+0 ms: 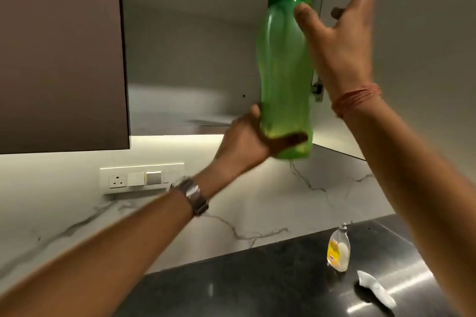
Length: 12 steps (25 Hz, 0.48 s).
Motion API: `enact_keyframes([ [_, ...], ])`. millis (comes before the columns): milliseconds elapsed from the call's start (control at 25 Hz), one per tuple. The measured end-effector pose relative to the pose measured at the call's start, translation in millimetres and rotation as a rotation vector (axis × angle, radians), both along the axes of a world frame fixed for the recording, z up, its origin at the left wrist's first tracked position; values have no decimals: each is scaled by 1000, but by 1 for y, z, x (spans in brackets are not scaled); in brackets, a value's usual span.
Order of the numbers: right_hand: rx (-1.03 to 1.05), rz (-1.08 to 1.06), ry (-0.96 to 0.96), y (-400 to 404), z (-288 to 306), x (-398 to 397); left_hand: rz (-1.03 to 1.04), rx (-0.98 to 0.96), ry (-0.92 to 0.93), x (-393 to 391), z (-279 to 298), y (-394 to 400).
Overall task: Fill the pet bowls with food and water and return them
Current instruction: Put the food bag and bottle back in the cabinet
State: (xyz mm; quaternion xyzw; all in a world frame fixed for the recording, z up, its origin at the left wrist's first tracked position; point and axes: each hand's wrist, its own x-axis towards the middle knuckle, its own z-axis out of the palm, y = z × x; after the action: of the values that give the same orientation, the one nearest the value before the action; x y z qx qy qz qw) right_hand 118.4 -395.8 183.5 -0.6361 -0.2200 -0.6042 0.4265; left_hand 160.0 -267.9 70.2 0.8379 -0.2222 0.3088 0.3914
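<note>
A translucent green bottle (pixel 283 67) with a darker green cap is upright in the air in front of an open wall cabinet (pixel 185 59). My left hand (pixel 247 136) grips the bottle near its base, fingers curled round it. My right hand (pixel 342 33) is raised beside the bottle's upper part, fingers spread and loose; its thumb lies close to the bottle's neck, and I cannot tell if it touches. The cabinet's inside looks bare. No pet bowls are in view.
A brown cabinet door (pixel 61 54) is shut at left. Below, a dark countertop (pixel 257 285) carries a dish soap bottle (pixel 338 249) and a white crumpled packet (pixel 376 288). A socket and switch panel (pixel 141 177) sits on the marble backsplash.
</note>
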Motion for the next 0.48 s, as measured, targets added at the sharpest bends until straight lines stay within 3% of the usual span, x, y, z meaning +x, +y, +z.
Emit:
enact_keyframes([
  [200,-12,105,438,16,-31,72,93,-23,0,76,70,-2],
  [320,5,100,667,6,-49,114,175,37,108,111,66,-8],
  [480,17,159,770,-6,-63,156,162,68,186,142,49,-14],
])
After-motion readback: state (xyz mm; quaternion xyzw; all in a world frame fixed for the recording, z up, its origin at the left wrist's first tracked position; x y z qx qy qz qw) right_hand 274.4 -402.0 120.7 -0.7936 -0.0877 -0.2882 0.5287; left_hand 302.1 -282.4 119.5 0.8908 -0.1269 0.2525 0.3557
